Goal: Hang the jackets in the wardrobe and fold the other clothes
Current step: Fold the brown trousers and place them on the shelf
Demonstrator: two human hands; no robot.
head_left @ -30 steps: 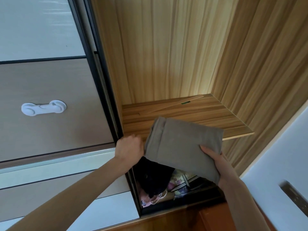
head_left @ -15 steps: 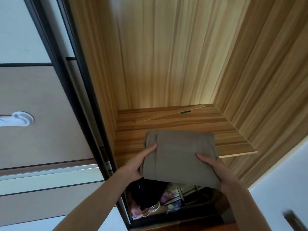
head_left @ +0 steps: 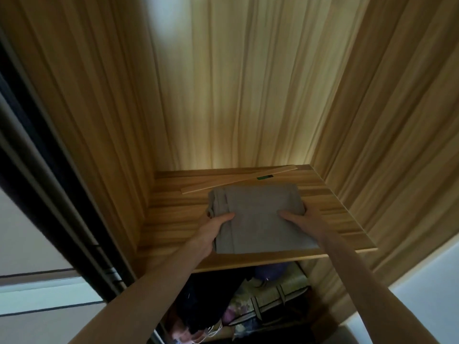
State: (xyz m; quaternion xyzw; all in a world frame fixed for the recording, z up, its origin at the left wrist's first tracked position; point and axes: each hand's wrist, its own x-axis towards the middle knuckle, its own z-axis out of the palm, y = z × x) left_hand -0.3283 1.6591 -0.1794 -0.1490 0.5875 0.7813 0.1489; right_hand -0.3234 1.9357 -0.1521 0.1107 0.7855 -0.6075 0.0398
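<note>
Presently, a folded grey-brown garment (head_left: pixel 258 217) lies flat on the wooden shelf (head_left: pixel 330 219) inside the wardrobe (head_left: pixel 248 95), square to the front edge and set back from it, apparently so that it sits stable and will not slide off. The left hand (head_left: pixel 211 232) holds the garment's near-left edge, thumb on top and the remaining fingers hidden beneath or behind the cloth; I judge this a light grip rather than a firm one. The right hand (head_left: pixel 303 222) grips the right edge likewise, thumb laid across the top surface, other fingers out of sight. Holding at both sides keeps the fold from opening as the piece is seated. A thin wooden strip (head_left: pixel 238 180) lies loose along the back of the shelf, just behind the garment; whether they touch cannot be told. Below the shelf, dark clothing (head_left: pixel 206 301) and a patterned storage bag (head_left: pixel 268 301) are visible. The folding of this item appears complete; release remains.
</note>
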